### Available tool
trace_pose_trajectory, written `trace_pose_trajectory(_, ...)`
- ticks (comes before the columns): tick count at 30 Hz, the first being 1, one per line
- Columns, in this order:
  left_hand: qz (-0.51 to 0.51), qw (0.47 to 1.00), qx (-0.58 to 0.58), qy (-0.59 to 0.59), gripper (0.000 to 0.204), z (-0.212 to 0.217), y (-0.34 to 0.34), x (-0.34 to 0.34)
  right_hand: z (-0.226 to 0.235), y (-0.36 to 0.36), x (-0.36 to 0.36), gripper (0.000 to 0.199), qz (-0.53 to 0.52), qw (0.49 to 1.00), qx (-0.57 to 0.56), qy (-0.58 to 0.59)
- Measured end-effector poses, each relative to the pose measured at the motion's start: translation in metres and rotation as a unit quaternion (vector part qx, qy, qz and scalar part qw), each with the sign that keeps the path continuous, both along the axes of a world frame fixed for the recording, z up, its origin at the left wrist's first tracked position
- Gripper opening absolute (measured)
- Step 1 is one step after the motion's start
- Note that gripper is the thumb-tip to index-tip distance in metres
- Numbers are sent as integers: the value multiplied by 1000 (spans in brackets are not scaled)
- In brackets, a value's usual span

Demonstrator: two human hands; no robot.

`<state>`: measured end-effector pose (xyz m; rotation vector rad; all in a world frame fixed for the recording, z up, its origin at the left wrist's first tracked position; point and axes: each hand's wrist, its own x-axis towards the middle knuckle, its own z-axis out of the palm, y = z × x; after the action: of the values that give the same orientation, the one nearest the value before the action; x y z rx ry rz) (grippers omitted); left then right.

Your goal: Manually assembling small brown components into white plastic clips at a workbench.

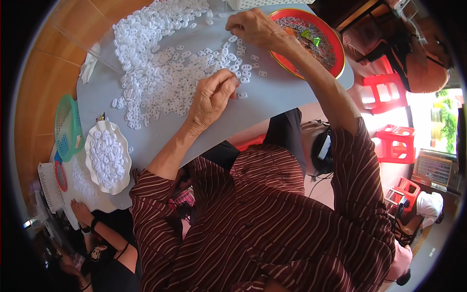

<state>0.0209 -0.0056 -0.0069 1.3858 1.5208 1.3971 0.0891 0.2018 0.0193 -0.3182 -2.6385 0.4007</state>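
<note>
Small white plastic pieces with two holes (165, 73) lie heaped and scattered over the grey table (272, 92). Beside the near right edge of the spread, my left hand (214, 95) is closed, thumb against the curled fingers. Whatever it holds, if anything, is hidden. Farther off, my right hand (253, 29) reaches over the table with fingers bent down and together, close to a few loose pieces (233, 39). Its fingertips do not show what they grip. Under my right wrist is a red round tray (335, 68) holding many thin grey metal parts and a green scrap.
A white scalloped dish (127, 170) full of white pieces stands at the left, near a green basket (65, 126). A co-worker's hand (81, 212) rests on the table at lower left. A white basket (262, 4) sits at the far edge. Red stools (384, 92) stand right.
</note>
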Motion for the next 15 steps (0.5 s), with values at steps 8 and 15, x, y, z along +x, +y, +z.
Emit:
trace_pose_trajectory(8,-7,1000,4,14,15,1,0,2,-11,-12,-2,14,72,995,35,-53)
trace_pose_trajectory(15,-12,1000,-8,19,18,2,-2,2,-3,-19,-9,12,47,994,26,-95)
